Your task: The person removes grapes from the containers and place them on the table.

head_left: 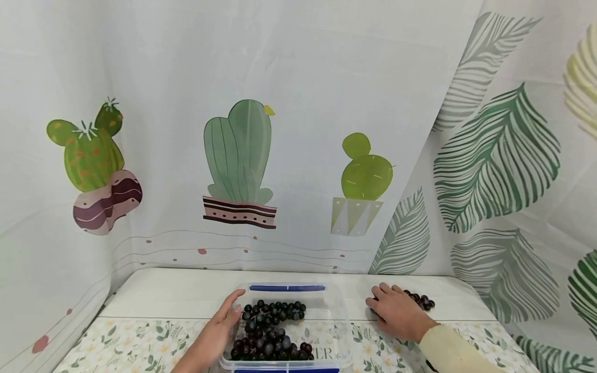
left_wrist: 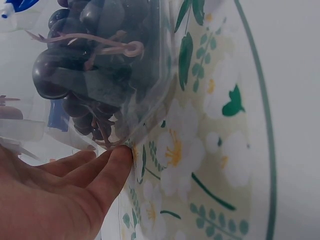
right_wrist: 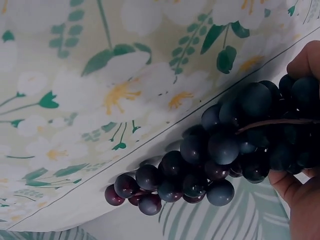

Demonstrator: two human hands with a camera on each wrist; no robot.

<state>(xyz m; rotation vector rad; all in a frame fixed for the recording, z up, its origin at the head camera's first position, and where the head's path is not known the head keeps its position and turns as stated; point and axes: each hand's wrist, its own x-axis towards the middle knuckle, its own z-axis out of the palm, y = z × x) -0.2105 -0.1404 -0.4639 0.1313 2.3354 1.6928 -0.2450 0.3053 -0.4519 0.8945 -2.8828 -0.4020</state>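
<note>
A clear plastic box (head_left: 344, 336) with blue latches stands on the table, holding bunches of dark grapes (head_left: 270, 344) along its left side and front. My left hand (head_left: 212, 331) is at the box's left wall. In the left wrist view, the fingers (left_wrist: 112, 172) are extended, with their tips right at the lower edge of the box. To the right of the box, my right hand (head_left: 401, 311) grips another bunch of dark grapes (head_left: 422, 300). The right wrist view has the bunch (right_wrist: 220, 147) between thumb and fingers, its thin end trailing along the table and a brown stem showing.
The table is covered by a floral cloth (head_left: 140, 342), with a plain white strip (head_left: 182, 292) along the back. Behind it hangs a white curtain (head_left: 308, 129) printed with cacti and leaves. Blue latches (head_left: 286, 288) run along the box's far rim.
</note>
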